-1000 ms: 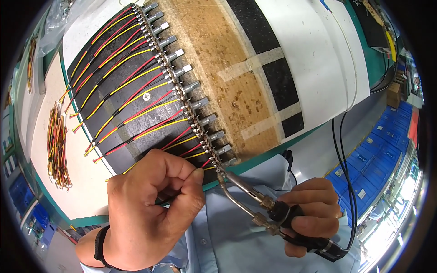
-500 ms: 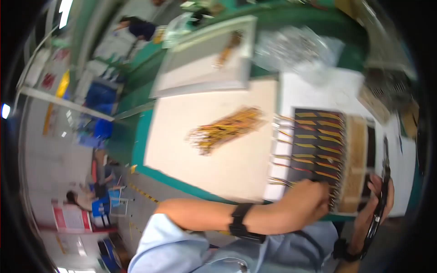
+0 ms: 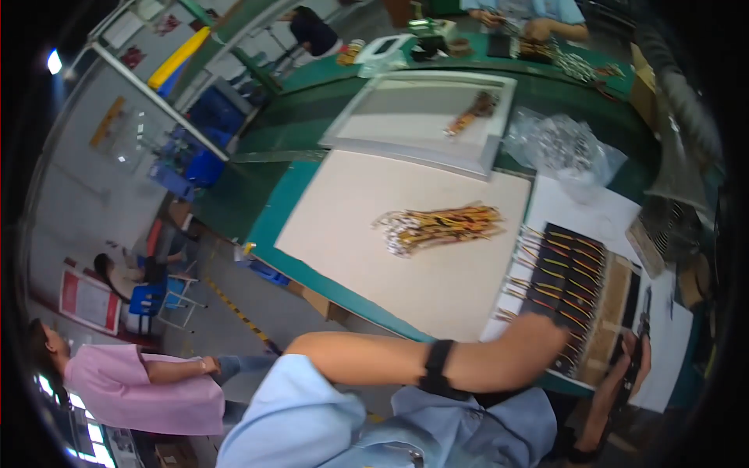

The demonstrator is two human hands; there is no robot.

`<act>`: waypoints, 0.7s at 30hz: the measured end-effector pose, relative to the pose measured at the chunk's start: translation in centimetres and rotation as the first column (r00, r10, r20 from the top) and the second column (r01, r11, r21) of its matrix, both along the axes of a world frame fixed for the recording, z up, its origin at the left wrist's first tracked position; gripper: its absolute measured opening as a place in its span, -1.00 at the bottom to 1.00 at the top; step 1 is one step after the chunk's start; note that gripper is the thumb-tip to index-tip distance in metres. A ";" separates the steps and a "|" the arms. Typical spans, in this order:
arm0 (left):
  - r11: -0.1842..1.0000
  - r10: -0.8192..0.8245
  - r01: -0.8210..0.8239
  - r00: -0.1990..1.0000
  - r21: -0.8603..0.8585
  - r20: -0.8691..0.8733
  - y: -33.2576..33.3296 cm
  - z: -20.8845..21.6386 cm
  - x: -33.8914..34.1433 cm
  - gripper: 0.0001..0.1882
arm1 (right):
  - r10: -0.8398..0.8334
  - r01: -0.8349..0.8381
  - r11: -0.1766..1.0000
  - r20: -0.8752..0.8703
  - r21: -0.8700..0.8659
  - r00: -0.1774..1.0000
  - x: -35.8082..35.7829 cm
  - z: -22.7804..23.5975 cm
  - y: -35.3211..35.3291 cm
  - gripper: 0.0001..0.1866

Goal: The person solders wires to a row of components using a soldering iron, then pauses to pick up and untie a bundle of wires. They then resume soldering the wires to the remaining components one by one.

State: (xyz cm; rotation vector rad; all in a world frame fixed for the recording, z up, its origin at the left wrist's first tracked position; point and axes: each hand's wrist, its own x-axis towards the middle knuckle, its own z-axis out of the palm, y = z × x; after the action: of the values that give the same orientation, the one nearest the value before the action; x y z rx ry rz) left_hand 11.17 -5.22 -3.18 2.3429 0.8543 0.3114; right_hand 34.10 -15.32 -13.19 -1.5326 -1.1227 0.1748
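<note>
My left hand (image 3: 532, 351) is over the near end of a black holder board (image 3: 555, 269), fingers curled in and slightly blurred. Whatever its fingertips hold is hidden. Short yellow, red and black wires lie in rows across the board, their pale ends sticking out on the left. A light brown wooden strip (image 3: 612, 303) runs along the board's right side. Just right of that strip, my right hand (image 3: 626, 365) is closed around a long, slim black tool (image 3: 641, 335), its narrow end pointing away from me.
Left of the board, a bundle of yellow-brown wires (image 3: 449, 226) lies on a cream sheet (image 3: 343, 234). Behind are a pale-framed tray (image 3: 406, 160) and a clear plastic bag (image 3: 566, 148). A dark vented box (image 3: 663, 230) stands at right. A co-worker (image 3: 530, 19) sits across; another person (image 3: 148, 390) is at left.
The view has swung, so the table sits lower and further right. The person in pink and the co-worker across have come into view. Both hands keep their places by the board.
</note>
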 end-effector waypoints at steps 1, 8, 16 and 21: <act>0.999 0.029 -0.029 1.000 -0.045 -0.001 0.4 0.2 -1.1 -0.92 | 0.027 -0.026 0.999 -0.040 0.041 0.999 -0.4 0.3 0.1 -0.48; 0.839 0.425 -0.491 0.860 0.235 0.280 8.4 0.1 -9.1 -0.88 | 0.071 -0.072 0.997 0.079 0.003 0.994 -2.1 2.8 1.2 -0.53; 0.812 0.248 -0.243 0.967 0.530 0.063 12.4 -4.6 -11.1 -0.91 | -0.058 0.059 0.997 -0.007 0.045 0.998 0.4 -0.7 -1.1 -0.49; 0.816 0.278 -0.303 0.952 0.493 0.126 11.2 -2.5 -13.1 -0.93 | -0.063 0.073 0.992 0.108 -0.099 0.992 -1.4 2.2 -0.7 -0.60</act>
State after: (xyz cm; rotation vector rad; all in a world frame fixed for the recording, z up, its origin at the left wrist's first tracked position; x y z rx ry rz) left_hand -1.94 5.93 -5.66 2.6582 1.2313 0.8076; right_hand 32.72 -16.04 -10.95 -1.6854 -1.1565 0.1083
